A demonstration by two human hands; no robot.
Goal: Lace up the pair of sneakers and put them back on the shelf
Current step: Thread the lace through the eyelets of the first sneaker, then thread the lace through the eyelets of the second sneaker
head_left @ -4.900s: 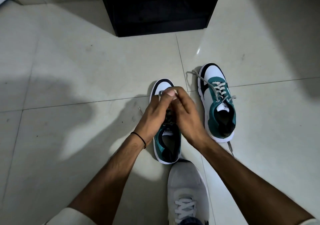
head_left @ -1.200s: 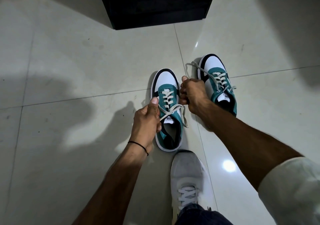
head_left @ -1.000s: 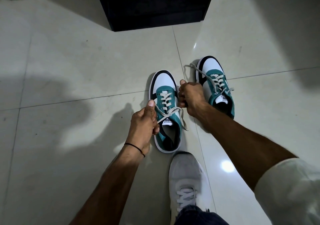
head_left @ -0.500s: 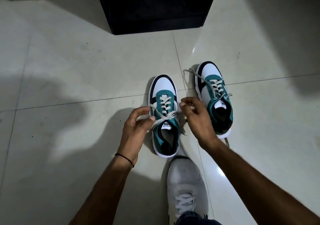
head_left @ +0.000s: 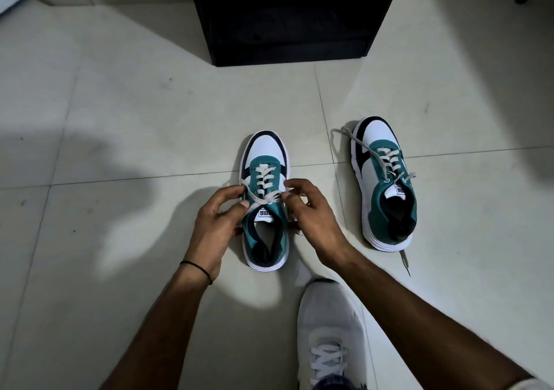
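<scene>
Teal, white and black leather-look sneaker (head_left: 265,200) sits on the pale tiled floor (head_left: 120,138), toe pointing away from us toward the black open-fronted shelf unit (head_left: 292,18), long axis running roughly straight ahead. We hold its off-white flat lace (head_left: 263,202) at the top eyelets, where the two ends cross over the tongue. The left hand (head_left: 217,224) is on the shoe's left flank, its fingers (head_left: 236,193) pinched together on one lace end; the right hand (head_left: 311,212) is on the right flank, fingers curled and closed around the other end, though the exact contact there is partly hidden. Both hands are about equally near; the crossing lies between them, just ahead of the fingertips. We judge the step in hand to be tying off this shoe: the next move turns on pulling the ends outward across the shoe's short axis, then forming a loop. The second teal, white and black sneaker (head_left: 383,182) stands well apart to the right, tilted slightly, its lace loose with one end trailing past the toe and the other behind the heel; it appears not yet tied. Our own grey mesh shoe (head_left: 329,332) is just behind the work, near the right forearm. Nothing lies between the sneakers and the shelf. Risk: loose trailing ends on the right shoe could snag when lifted.
</scene>
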